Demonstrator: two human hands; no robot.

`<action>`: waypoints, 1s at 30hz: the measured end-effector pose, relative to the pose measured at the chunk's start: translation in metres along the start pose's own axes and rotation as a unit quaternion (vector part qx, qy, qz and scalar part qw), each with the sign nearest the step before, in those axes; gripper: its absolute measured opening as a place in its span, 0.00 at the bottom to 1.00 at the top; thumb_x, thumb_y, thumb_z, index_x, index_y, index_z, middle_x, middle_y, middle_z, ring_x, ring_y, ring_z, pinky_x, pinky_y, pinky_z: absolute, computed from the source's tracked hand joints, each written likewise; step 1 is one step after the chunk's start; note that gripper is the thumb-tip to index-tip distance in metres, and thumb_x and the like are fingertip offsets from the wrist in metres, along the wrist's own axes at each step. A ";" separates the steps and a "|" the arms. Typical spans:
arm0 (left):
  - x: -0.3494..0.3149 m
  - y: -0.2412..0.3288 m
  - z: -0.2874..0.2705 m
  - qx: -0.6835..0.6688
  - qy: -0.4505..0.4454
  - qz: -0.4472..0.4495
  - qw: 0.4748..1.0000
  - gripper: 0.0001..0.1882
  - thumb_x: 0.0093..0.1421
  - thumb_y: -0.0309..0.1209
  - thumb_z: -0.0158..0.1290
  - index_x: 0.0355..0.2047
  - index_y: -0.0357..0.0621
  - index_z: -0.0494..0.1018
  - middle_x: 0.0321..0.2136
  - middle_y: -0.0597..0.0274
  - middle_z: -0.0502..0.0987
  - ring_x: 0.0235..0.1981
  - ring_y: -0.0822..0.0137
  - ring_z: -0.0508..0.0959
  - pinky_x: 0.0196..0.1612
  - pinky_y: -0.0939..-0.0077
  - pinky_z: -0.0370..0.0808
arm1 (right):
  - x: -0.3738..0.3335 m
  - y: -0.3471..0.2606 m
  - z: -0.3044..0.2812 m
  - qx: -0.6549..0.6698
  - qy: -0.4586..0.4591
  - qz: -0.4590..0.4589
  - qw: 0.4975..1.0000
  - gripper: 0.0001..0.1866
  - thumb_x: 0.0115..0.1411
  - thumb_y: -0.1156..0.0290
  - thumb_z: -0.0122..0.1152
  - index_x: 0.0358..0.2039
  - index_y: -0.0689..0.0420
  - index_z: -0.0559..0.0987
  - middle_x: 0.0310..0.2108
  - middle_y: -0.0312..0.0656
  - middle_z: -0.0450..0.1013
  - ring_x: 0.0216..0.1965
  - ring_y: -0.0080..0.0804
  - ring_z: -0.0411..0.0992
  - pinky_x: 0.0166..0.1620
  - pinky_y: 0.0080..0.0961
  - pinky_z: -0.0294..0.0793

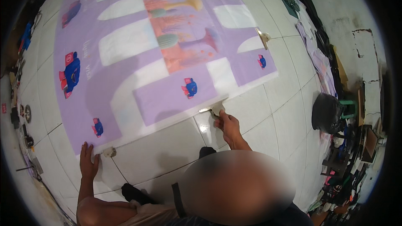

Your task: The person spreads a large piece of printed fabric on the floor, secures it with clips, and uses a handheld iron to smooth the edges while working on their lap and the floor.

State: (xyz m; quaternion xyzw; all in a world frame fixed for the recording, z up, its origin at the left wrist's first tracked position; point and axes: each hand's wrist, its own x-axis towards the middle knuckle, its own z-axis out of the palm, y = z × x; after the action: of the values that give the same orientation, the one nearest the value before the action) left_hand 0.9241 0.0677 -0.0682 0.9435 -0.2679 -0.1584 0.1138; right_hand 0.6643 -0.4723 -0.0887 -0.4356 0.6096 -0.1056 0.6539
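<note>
A large printed sheet (167, 104), purple with white shapes and blue-and-pink figures, lies spread on the tiled floor. My left hand (88, 161) rests at its near left corner, fingers stretched out and partly apart. Beside that hand a small pale piece (109, 152) sits on the sheet's near edge. My right hand (228, 124) pinches a flat pale piece with a shiny metal edge (217, 108), at the middle of the near edge. A similar metal-edged piece (264, 38) lies along the sheet's right edge. Their exact kind is unclear.
Heaped cloth (312, 54) runs along the right wall. Near it stand a black plastic bag (326, 113) and a green stool (348, 109). Mixed clutter (343, 175) fills the lower right. My dark-socked foot (138, 193) is on the tiles below the sheet.
</note>
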 end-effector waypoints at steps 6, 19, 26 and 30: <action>0.000 0.002 0.003 -0.006 0.005 -0.019 1.000 0.23 0.62 0.28 0.54 0.58 0.39 0.68 0.66 0.42 0.60 0.67 0.44 0.60 0.67 0.56 0.59 | -0.034 -0.003 -0.085 -0.199 0.014 0.041 0.979 0.39 0.56 0.44 0.67 0.49 0.72 0.75 0.40 0.49 0.76 0.38 0.34 0.75 0.43 0.29 0.77; 0.022 0.005 0.036 0.028 0.093 -0.094 0.991 0.26 0.69 0.34 0.46 0.65 0.41 0.61 0.66 0.38 0.56 0.67 0.42 0.58 0.67 0.56 0.58 | 0.023 -0.028 -0.017 -0.583 0.007 -0.483 0.653 0.30 0.62 0.52 0.59 0.60 0.57 0.72 0.64 0.54 0.60 0.66 0.55 0.56 0.67 0.58 0.48; 0.017 -0.017 0.035 0.010 0.061 -0.146 0.987 0.27 0.71 0.39 0.44 0.67 0.42 0.58 0.68 0.36 0.52 0.69 0.41 0.55 0.67 0.53 0.56 | 0.017 -0.029 -0.014 -0.585 0.015 -0.482 0.652 0.28 0.62 0.52 0.59 0.58 0.55 0.73 0.61 0.52 0.64 0.63 0.53 0.61 0.65 0.57 0.52; 0.017 -0.019 0.039 0.001 0.076 -0.143 0.987 0.28 0.70 0.38 0.45 0.67 0.41 0.58 0.67 0.36 0.53 0.68 0.40 0.55 0.68 0.53 0.56 | 0.022 -0.050 -0.020 -0.516 0.001 -0.489 0.704 0.26 0.61 0.59 0.61 0.56 0.58 0.73 0.58 0.52 0.67 0.60 0.53 0.63 0.63 0.53 0.56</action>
State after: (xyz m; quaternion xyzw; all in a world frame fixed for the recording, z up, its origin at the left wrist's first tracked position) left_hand 0.9321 0.0690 -0.1141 0.9814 -0.1210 -0.1007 0.1094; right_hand 0.6716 -0.5255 -0.0672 -0.9415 0.2713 -0.0801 0.1830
